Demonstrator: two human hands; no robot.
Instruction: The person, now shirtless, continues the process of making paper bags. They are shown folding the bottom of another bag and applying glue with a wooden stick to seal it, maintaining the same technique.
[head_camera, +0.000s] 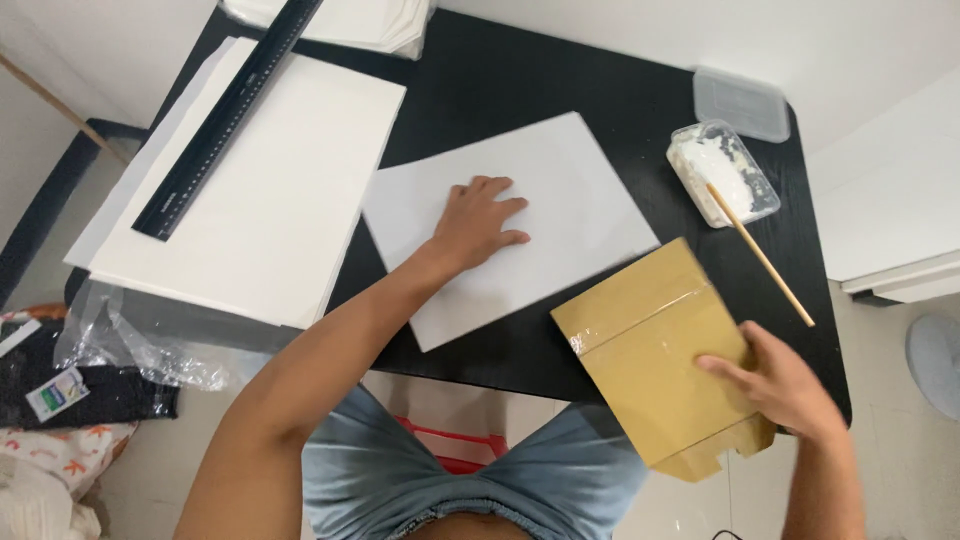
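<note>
While my left hand (478, 222) lies flat with fingers spread on the white sheet (520, 225) at the middle of the black table (520, 75), gripping nothing, my right hand (780, 385) at four o'clock closes on the taped cardboard piece (655, 350), thumb on top. That cardboard overhangs the table's near edge, its far corner touching the sheet. At two o'clock I see a clear tub of white paste (722, 172) with a wooden stick (760, 255) resting in it, its lid (742, 103) just beyond. At ten o'clock a black ruler (225, 110) lies on a stack of white boards (260, 200).
</note>
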